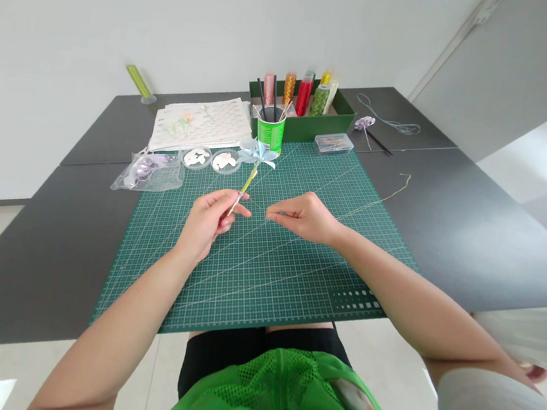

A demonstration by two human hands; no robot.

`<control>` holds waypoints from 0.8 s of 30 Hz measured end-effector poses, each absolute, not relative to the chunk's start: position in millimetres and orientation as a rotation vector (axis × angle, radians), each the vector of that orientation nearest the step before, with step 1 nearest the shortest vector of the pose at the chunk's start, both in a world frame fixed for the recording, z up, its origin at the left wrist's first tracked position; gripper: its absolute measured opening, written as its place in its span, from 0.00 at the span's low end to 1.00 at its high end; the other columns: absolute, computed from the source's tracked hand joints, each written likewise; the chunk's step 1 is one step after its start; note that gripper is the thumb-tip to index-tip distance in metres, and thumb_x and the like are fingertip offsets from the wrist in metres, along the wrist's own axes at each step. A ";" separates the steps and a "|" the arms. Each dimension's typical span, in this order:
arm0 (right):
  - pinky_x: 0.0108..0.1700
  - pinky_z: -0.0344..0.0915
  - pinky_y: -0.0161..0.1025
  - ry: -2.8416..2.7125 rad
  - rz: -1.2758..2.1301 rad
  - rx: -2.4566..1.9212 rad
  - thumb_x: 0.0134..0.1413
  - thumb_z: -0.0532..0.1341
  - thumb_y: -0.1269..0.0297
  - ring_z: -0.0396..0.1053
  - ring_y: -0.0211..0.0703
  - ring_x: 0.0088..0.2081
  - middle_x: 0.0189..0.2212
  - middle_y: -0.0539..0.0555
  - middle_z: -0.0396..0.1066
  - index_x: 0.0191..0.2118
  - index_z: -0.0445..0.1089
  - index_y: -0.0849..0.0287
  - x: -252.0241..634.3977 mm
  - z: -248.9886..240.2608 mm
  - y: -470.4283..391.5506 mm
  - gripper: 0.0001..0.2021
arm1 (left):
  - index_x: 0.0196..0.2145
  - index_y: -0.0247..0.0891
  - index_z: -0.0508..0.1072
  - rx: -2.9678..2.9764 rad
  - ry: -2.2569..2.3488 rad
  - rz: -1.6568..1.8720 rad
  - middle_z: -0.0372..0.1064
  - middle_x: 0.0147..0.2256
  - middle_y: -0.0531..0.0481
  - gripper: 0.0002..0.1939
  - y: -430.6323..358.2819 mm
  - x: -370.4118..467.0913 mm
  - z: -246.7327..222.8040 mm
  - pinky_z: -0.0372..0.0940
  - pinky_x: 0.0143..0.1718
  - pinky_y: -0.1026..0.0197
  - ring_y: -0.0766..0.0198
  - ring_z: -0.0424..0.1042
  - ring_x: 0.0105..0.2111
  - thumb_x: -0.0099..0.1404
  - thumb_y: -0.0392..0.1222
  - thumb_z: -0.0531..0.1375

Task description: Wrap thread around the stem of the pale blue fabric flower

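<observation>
My left hand [209,220] is closed around the stem of a handmade flower [260,154] with pale blue petals. The stem is wrapped in yellow-green near the bloom and bare and silvery lower down; it leans up and to the right over the green cutting mat [164,285]. A little to the right, my right hand [304,216] pinches thumb and fingers together on a fine thread, very thin at the fingertips. Beyond this hand, a loose yellow-green thread [390,194] trails over the mat onto the dark table.
Two round dishes of white pieces [197,158], a plastic bag with purple items [147,171] and stacked paper sheets [204,123] lie at left. Behind stand a green cup [270,134] of sticks and a box [304,129] of thread spools. A clear case [333,143] and purple flower [364,122] lie right.
</observation>
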State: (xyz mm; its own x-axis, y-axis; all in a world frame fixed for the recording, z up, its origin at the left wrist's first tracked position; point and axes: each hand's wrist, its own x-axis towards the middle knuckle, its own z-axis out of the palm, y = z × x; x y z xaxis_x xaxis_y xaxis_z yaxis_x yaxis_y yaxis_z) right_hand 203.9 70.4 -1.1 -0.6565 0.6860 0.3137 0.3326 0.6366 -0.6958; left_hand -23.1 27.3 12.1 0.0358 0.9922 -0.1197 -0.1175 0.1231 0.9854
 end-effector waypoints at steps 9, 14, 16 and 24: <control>0.29 0.54 0.32 -2.313 0.738 -0.737 0.68 0.58 0.59 0.56 0.31 0.24 0.21 0.46 0.64 0.30 0.76 0.62 205.0 -3.1 70.7 0.17 | 0.33 0.34 0.81 0.952 1.134 1.162 0.77 0.29 0.45 0.17 32.1 -24.9 9.2 0.42 0.15 0.70 0.76 0.52 0.18 0.54 0.51 0.74; 0.27 0.54 0.30 -2.321 0.648 -0.604 0.69 0.59 0.62 0.56 0.29 0.22 0.20 0.46 0.66 0.33 0.78 0.63 207.1 4.2 63.8 0.15 | 0.34 0.32 0.80 1.005 1.156 1.149 0.76 0.30 0.45 0.18 31.6 -24.1 8.4 0.43 0.16 0.71 0.77 0.52 0.18 0.56 0.51 0.73; 0.26 0.54 0.29 -2.316 0.592 -0.575 0.69 0.59 0.62 0.57 0.29 0.21 0.19 0.45 0.66 0.33 0.78 0.62 208.4 8.5 59.1 0.15 | 0.35 0.32 0.79 1.050 1.177 1.138 0.77 0.31 0.45 0.18 31.4 -23.7 8.4 0.44 0.16 0.70 0.76 0.53 0.18 0.57 0.52 0.71; 0.27 0.59 0.28 -2.280 0.185 -0.472 0.70 0.59 0.65 0.66 0.29 0.22 0.21 0.46 0.73 0.37 0.79 0.58 214.8 19.1 51.5 0.12 | 0.36 0.34 0.76 1.278 1.279 0.848 0.79 0.30 0.44 0.14 29.2 -19.8 3.5 0.48 0.17 0.68 0.72 0.55 0.18 0.63 0.49 0.65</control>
State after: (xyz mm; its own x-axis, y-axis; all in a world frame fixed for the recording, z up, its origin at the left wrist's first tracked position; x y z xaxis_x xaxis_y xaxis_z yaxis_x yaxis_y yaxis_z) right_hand 214.8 51.5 19.1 -0.6236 0.3911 0.6769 0.2767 0.9202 -0.2768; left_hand -19.8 29.2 3.5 0.1655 0.9659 -0.1989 0.1930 0.1660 0.9671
